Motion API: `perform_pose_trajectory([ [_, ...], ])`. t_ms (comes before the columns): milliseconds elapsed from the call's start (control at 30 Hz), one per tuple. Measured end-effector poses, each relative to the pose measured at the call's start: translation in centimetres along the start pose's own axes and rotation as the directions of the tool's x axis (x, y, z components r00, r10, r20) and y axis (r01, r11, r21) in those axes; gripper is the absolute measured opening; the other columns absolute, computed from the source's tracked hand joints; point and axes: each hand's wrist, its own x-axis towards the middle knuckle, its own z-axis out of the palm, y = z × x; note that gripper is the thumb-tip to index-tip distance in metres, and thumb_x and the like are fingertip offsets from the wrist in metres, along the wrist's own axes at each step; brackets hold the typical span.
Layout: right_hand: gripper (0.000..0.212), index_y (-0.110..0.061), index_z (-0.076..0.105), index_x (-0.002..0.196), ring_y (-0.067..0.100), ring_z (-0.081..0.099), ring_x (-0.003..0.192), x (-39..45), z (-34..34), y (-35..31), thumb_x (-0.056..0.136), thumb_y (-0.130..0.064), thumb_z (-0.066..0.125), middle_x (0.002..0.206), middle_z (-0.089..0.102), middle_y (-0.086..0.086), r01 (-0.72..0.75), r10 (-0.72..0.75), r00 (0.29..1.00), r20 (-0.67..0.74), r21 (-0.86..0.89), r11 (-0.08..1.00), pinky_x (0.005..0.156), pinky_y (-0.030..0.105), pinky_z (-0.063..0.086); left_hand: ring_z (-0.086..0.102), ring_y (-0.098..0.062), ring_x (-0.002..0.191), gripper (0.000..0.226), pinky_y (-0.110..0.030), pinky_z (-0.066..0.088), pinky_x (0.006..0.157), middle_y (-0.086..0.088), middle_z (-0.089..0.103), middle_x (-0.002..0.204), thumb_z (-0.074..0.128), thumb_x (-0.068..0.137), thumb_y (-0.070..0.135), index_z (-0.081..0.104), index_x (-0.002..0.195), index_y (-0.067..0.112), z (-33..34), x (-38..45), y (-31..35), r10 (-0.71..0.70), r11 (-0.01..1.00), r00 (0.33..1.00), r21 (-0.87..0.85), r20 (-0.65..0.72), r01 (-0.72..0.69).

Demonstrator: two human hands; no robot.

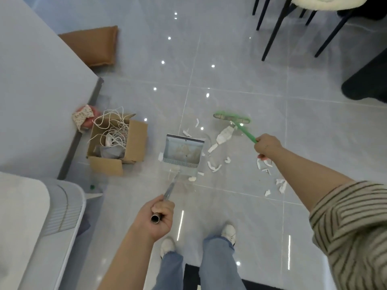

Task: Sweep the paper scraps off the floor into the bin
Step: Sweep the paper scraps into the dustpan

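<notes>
My left hand (160, 215) grips the metal handle of a grey dustpan (183, 150) that stands on the tiled floor in front of me, with some scraps inside it. My right hand (267, 145) holds the green handle of a broom whose head (231, 118) rests on the floor to the right of and beyond the pan. White paper scraps (224, 135) lie scattered between broom and pan, and more scraps (280, 185) lie under my right forearm. An open cardboard box (134, 141) left of the pan holds string and paper.
A grey cabinet (41, 97) fills the left side, with a white appliance (41, 222) below it. A brown cushion (94, 46) leans at the back. Black chair legs (272, 28) stand at top right. A cloth bundle (83, 118) lies by the box. My feet (228, 233) stand near a dark mat.
</notes>
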Motion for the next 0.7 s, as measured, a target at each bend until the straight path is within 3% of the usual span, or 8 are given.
perform_pose_trajectory([
  [67, 0.032, -0.004, 0.060, 0.118, 0.010, 0.047, 0.019, 2.1, 0.7, 0.4, 0.091, -0.006, 0.043, 0.057, 0.056, 0.005, -0.015, 0.016, 1.000, 0.015, -0.042, 0.999, 0.039, 0.018, 0.037, 0.037, -0.012, 0.022, 0.039, -0.013, 0.034, 0.026, 0.000, 0.036, 0.039, 0.042, 0.094, 0.023, 0.042, 0.058, 0.009, 0.7, 1.2, -0.3, -0.010, 1.000, 1.000, -0.001, 0.017, 0.010],
  [133, 0.030, -0.001, 0.063, 0.112, 0.014, 0.051, 0.032, 2.9, 1.5, 1.5, 0.089, -0.006, 0.046, 0.058, 0.052, 0.005, 0.001, 0.000, 1.000, 0.012, -0.085, 0.996, 0.038, 0.017, 0.032, 0.037, -0.012, 0.022, 0.036, -0.013, 0.033, 0.026, 0.000, 0.037, 0.039, 0.045, 0.090, 0.021, 0.042, 0.056, 0.009, 1.2, 1.9, -0.8, -0.029, 1.000, 0.999, -0.004, 0.039, 0.029],
  [233, 0.031, 0.001, 0.058, 0.115, 0.021, 0.053, 0.052, 2.0, 2.8, 4.2, 0.087, -0.009, 0.048, 0.070, 0.052, 0.007, 0.011, -0.003, 0.999, 0.047, -0.172, 0.985, 0.046, 0.022, 0.038, 0.036, -0.012, 0.021, 0.032, -0.011, 0.032, 0.026, 0.000, 0.036, 0.039, 0.048, 0.085, 0.018, 0.042, 0.055, 0.009, 2.0, 2.3, -2.0, -0.029, 0.999, 0.998, 0.017, 0.055, 0.028],
  [300, 0.040, 0.001, 0.050, 0.126, 0.028, 0.061, 0.066, 0.5, 3.6, 6.5, 0.087, -0.008, 0.047, 0.100, 0.060, 0.017, -0.002, 0.019, 0.997, 0.080, -0.203, 0.979, 0.043, 0.023, 0.038, 0.036, -0.011, 0.022, 0.030, -0.010, 0.031, 0.027, 0.001, 0.036, 0.040, 0.048, 0.085, 0.017, 0.041, 0.056, 0.010, 2.2, 2.4, -2.5, -0.010, 0.999, 0.999, 0.034, 0.047, 0.008],
  [367, 0.050, -0.002, 0.043, 0.135, 0.027, 0.062, 0.074, -1.4, 3.6, 8.8, 0.086, -0.008, 0.048, 0.125, 0.054, 0.019, -0.011, 0.040, 0.994, 0.104, -0.265, 0.964, 0.044, 0.023, 0.039, 0.036, -0.011, 0.022, 0.033, -0.011, 0.032, 0.026, 0.002, 0.036, 0.040, 0.046, 0.089, 0.020, 0.040, 0.058, 0.012, 2.3, 2.3, -3.0, -0.019, 1.000, 0.999, 0.024, 0.043, 0.018],
  [500, 0.034, -0.006, 0.054, 0.119, 0.023, 0.057, 0.079, -4.7, 1.7, 11.1, 0.086, -0.016, 0.051, 0.091, 0.054, 0.005, -0.054, 0.100, 0.990, 0.104, -0.375, 0.925, 0.066, 0.028, 0.046, 0.036, -0.011, 0.022, 0.038, -0.013, 0.033, 0.025, 0.001, 0.036, 0.040, 0.041, 0.096, 0.025, 0.040, 0.061, 0.012, 2.1, 1.6, -3.1, -0.034, 0.999, 0.999, 0.018, 0.029, 0.033],
  [700, 0.037, -0.008, 0.063, 0.117, 0.024, 0.059, 0.073, -6.3, -1.5, 11.3, 0.083, -0.012, 0.048, 0.099, 0.067, 0.011, -0.017, 0.049, 0.996, 0.075, -0.374, 0.927, 0.062, 0.027, 0.048, 0.035, -0.012, 0.021, 0.035, -0.013, 0.032, 0.025, -0.001, 0.035, 0.039, 0.039, 0.098, 0.024, 0.040, 0.066, 0.011, 0.6, 0.1, -3.2, -0.040, 0.998, 0.999, -0.042, 0.028, 0.041],
])
